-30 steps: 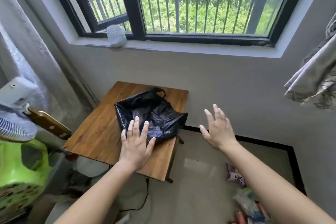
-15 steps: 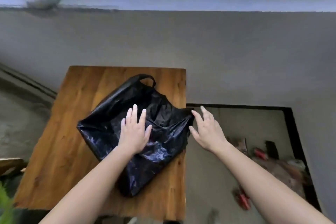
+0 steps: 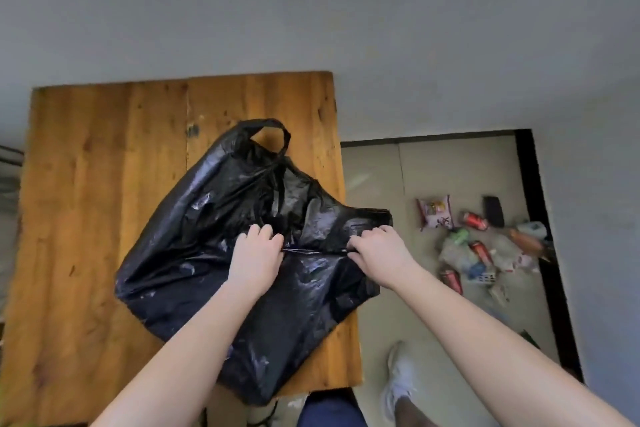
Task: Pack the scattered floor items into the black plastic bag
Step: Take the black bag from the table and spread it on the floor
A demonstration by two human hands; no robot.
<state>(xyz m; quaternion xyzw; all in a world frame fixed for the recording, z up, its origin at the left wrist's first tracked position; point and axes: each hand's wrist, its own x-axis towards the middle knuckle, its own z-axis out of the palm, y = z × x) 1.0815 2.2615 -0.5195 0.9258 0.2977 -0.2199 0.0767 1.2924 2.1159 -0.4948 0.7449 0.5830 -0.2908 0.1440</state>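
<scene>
**Both my hands pinch the black bag's rim on the table**

Head view: my left hand (image 3: 255, 257) is closed, fingers curled into a fold of the black plastic bag (image 3: 214, 253). My right hand (image 3: 379, 248) is closed on the same rim, just to the right, a taut strip of plastic stretched between them. The bag lies crumpled on the wooden table (image 3: 104, 201), one handle loop (image 3: 270, 135) beyond my left hand. The scattered items (image 3: 481, 250), wrappers and red cans, lie on the floor (image 3: 374, 177) well to the right of my right hand, none packed yet.

Risks, as I judge them: thin film may tear if I pull the hands apart hard. I may be gripping both layers together, so the mouth would stay closed. The slick bag could slide off the table edge under my right hand.
</scene>
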